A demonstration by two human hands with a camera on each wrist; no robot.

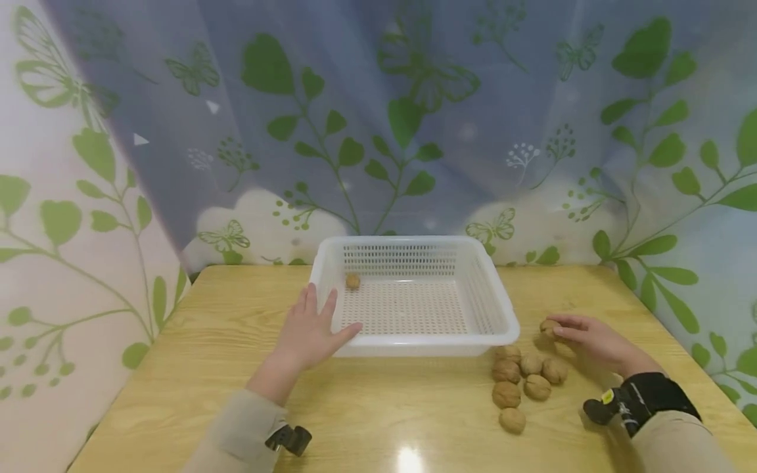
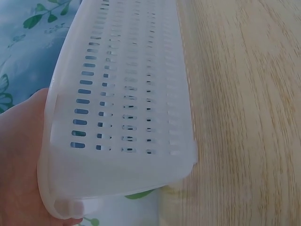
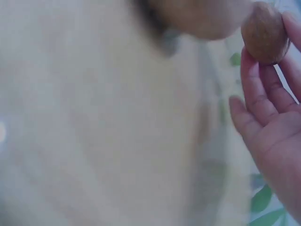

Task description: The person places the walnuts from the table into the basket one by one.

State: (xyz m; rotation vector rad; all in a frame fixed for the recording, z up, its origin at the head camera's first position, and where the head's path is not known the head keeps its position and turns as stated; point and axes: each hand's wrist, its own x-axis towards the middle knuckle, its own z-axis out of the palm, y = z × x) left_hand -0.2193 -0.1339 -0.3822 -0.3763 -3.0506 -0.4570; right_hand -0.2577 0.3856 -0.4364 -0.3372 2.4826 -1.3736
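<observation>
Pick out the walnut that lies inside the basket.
The single walnut near the far left corner of the white basket; the other walnuts lie grouped on the table, except one pinched by the right hand.

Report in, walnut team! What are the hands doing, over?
Right hand pinches a walnut, right of the basket. Left hand rests on its rim. One walnut inside, other walnuts on the table. Maybe in the way: basket's right wall.
</observation>
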